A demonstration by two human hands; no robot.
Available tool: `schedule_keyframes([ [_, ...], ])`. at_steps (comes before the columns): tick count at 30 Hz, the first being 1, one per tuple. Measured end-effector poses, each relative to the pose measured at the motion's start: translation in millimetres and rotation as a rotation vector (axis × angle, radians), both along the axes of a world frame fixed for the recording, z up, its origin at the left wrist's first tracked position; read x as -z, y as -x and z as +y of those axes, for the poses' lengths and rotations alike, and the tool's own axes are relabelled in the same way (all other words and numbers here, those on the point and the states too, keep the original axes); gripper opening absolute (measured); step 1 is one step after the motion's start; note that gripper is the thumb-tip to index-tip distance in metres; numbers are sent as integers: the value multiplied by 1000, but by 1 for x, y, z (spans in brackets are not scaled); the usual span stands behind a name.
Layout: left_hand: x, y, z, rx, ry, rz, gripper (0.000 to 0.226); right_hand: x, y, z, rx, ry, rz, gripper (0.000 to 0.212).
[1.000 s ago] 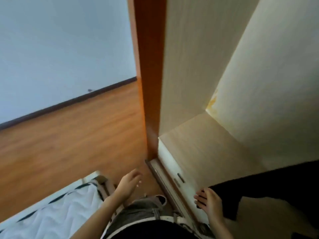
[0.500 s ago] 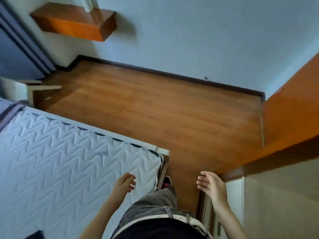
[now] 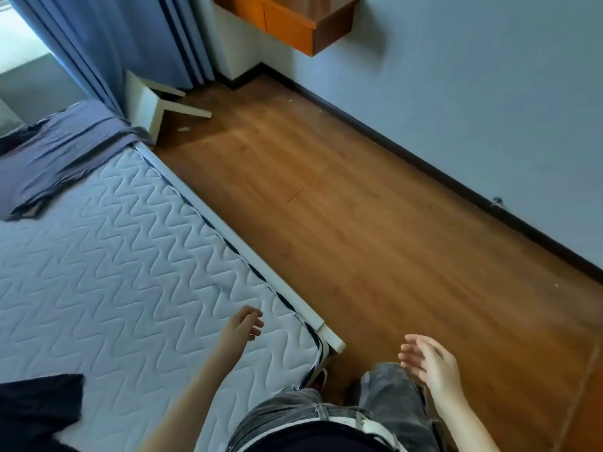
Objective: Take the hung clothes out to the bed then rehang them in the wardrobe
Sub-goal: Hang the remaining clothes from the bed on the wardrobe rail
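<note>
Standing at the bed (image 3: 114, 256) w/ both hands empty, left hand (image 3: 243, 322) loosely curled over its near corner, right hand (image 3: 430, 363) relaxed above the floor (image 3: 359, 239), dark garment (image 3: 36, 409) lying near left on the bed, so prob. next: reach left, grab it for rehanging.

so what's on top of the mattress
A crumpled blue-grey cloth lies at the far end of the mattress, a dark garment at its near left edge, partly out of frame. Anything under them is hidden.
</note>
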State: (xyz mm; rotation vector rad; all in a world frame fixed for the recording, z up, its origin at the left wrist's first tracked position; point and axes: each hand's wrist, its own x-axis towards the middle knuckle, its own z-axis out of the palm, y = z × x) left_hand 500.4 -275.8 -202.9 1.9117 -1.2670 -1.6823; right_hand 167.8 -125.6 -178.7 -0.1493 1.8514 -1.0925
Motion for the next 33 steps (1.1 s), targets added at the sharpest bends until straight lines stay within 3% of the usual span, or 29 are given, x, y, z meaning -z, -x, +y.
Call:
schedule_keyframes([
  [7,14,127,-82,-167,-7,25,21,31,142,-94,-146,-126,-18,21],
  [16,4,253,-120,-484,-71,11,23,19,273,-308,-565,-118,53,25],
  [25,33,243,-155,-1003,-166,-36,23,53,210,-568,-941,-63,-7,25],
  [29,50,227,-239,-1167,-223,22,22,59,165,-685,-955,-97,-37,22],
  [33,45,192,-373,-1144,-183,78,21,45,130,-795,-904,-95,-44,21],
])
